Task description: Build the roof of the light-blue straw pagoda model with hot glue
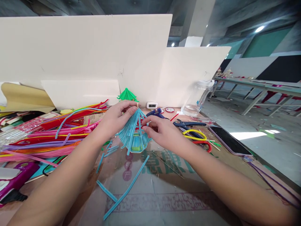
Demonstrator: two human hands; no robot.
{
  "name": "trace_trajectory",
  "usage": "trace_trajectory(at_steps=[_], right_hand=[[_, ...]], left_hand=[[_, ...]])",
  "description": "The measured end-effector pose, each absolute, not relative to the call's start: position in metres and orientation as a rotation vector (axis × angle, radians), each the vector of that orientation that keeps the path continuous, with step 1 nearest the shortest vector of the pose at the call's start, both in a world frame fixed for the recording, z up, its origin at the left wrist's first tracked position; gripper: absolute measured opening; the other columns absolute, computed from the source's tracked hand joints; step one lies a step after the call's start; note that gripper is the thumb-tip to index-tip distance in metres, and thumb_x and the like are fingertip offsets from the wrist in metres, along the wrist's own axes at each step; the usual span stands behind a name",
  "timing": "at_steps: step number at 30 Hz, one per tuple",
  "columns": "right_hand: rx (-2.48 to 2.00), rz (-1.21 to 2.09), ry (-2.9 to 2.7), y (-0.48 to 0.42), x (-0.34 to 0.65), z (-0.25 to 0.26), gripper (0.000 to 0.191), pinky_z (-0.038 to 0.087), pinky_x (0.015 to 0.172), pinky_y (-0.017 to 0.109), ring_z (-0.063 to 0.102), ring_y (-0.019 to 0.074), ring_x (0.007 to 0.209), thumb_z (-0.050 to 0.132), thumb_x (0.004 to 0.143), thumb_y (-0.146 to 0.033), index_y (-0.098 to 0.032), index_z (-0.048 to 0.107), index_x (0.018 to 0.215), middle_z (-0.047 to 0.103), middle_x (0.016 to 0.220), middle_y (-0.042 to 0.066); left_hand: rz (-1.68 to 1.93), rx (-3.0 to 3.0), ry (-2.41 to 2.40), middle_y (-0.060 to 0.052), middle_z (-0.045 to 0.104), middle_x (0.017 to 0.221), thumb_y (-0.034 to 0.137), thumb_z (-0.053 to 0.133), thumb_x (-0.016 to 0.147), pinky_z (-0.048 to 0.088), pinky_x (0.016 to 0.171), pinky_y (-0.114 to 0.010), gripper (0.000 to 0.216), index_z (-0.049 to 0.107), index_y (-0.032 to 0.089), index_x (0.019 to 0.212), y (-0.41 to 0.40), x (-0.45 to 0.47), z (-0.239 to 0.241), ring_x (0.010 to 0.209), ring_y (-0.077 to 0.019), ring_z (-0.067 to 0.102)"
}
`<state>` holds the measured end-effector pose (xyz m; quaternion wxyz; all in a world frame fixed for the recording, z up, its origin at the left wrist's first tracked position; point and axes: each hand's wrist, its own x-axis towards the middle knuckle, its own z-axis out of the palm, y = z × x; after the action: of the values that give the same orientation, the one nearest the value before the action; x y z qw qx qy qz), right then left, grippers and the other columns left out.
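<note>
My left hand pinches the top of a small umbrella-shaped cone of light blue pipe cleaners, which stands on the table in front of me. Beside it, my right hand is closed on one blue strand on the cone's right side. Loose blue pipe cleaner pieces lie on the cardboard sheet below the cone. A finished green pipe cleaner cone stands just behind.
A big heap of coloured pipe cleaners fills the left. A purple glue gun lies at the near left. At the right are a blue glue gun, pliers, a phone and a clear jar. White boards stand behind.
</note>
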<state>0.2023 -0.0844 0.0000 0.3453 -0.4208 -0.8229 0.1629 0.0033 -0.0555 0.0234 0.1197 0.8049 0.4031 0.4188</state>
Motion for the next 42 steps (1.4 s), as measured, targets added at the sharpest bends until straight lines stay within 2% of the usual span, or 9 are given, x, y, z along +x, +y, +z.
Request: trace_trajectory(at_steps=[4, 6, 8, 11, 14, 19, 31, 38, 42], right_hand=[[-1.124, 0.378, -2.131, -0.085, 0.202, 0.0, 0.013, 0.033, 0.052, 0.023, 0.053, 0.0107, 0.053, 0.055, 0.087, -0.026, -0.022, 0.066, 0.095, 0.058, 0.058, -0.004], [-1.113, 0.478, -2.063, -0.083, 0.203, 0.001, 0.014, 0.034, 0.051, 0.022, 0.053, 0.0106, 0.052, 0.054, 0.088, -0.03, -0.02, 0.064, 0.091, 0.058, 0.057, -0.004], [-1.107, 0.649, -2.029, -0.079, 0.207, 0.002, 0.022, 0.035, 0.048, 0.022, 0.051, 0.01, 0.047, 0.051, 0.09, -0.036, -0.019, 0.062, 0.082, 0.057, 0.054, -0.004], [-1.095, 1.039, -2.091, -0.074, 0.212, 0.0, 0.033, 0.035, 0.041, 0.022, 0.047, 0.0097, 0.038, 0.048, 0.09, -0.047, -0.019, 0.062, 0.079, 0.057, 0.048, -0.004], [-1.012, 1.428, -2.017, -0.073, 0.211, -0.01, 0.033, 0.037, 0.039, 0.021, 0.048, 0.0097, 0.037, 0.053, 0.086, -0.052, -0.019, 0.059, 0.083, 0.06, 0.049, -0.004], [-0.833, 1.712, -1.526, -0.084, 0.194, -0.028, 0.031, 0.035, 0.037, 0.017, 0.048, 0.0073, 0.036, 0.064, 0.081, -0.047, -0.019, 0.054, 0.087, 0.061, 0.05, -0.005], [-0.691, 1.662, -1.168, -0.077, 0.182, -0.044, 0.03, 0.038, 0.036, 0.016, 0.046, 0.0066, 0.034, 0.07, 0.076, -0.043, -0.018, 0.054, 0.081, 0.06, 0.048, -0.005], [-0.741, 1.601, -1.184, -0.056, 0.165, -0.038, 0.034, 0.037, 0.035, 0.016, 0.045, 0.0062, 0.033, 0.07, 0.071, -0.047, -0.017, 0.053, 0.077, 0.059, 0.047, -0.005], [-0.757, 1.601, -1.159, -0.052, 0.165, -0.041, 0.033, 0.035, 0.035, 0.016, 0.045, 0.0058, 0.032, 0.071, 0.071, -0.045, -0.017, 0.055, 0.077, 0.059, 0.047, -0.005]], left_hand=[[0.952, 2.407, 1.247, -0.008, 0.058, 0.134, 0.053, 0.039, 0.093, 0.042, 0.102, -0.038, 0.052, 0.056, 0.02, 0.13, -0.061, -0.015, 0.037, 0.121, -0.0251, 0.054], [0.711, 2.464, 1.264, -0.006, 0.053, 0.14, 0.055, 0.047, 0.089, 0.041, 0.104, -0.039, 0.058, 0.048, 0.026, 0.139, -0.067, -0.023, 0.043, 0.127, -0.0262, 0.05], [0.556, 2.493, 1.272, -0.005, 0.046, 0.147, 0.054, 0.055, 0.085, 0.042, 0.104, -0.039, 0.07, 0.033, 0.031, 0.147, -0.074, -0.029, 0.044, 0.129, -0.0274, 0.049], [0.579, 2.517, 1.277, -0.007, 0.033, 0.154, 0.049, 0.058, 0.084, 0.042, 0.104, -0.041, 0.084, 0.011, 0.034, 0.152, -0.083, -0.032, 0.038, 0.133, -0.028, 0.044], [0.62, 2.535, 1.251, -0.007, 0.021, 0.159, 0.046, 0.056, 0.086, 0.042, 0.105, -0.041, 0.087, 0.003, 0.033, 0.153, -0.088, -0.032, 0.03, 0.138, -0.0282, 0.037], [0.602, 2.631, 1.24, -0.003, 0.022, 0.159, 0.049, 0.055, 0.086, 0.035, 0.111, -0.041, 0.082, 0.01, 0.034, 0.152, -0.095, -0.027, 0.029, 0.141, -0.0284, 0.031], [0.705, 2.656, 1.158, -0.005, 0.023, 0.158, 0.044, 0.054, 0.088, 0.023, 0.118, -0.037, 0.075, 0.017, 0.026, 0.151, -0.083, -0.008, 0.016, 0.144, -0.0233, 0.024], [0.81, 2.57, 1.197, -0.003, 0.025, 0.157, 0.044, 0.054, 0.089, 0.034, 0.113, -0.037, 0.072, 0.019, 0.028, 0.149, -0.066, -0.022, 0.012, 0.142, -0.0228, 0.029], [0.907, 2.588, 1.161, -0.006, 0.032, 0.153, 0.04, 0.054, 0.089, 0.032, 0.114, -0.039, 0.066, 0.027, 0.024, 0.146, -0.057, -0.024, 0.004, 0.138, -0.023, 0.035]])
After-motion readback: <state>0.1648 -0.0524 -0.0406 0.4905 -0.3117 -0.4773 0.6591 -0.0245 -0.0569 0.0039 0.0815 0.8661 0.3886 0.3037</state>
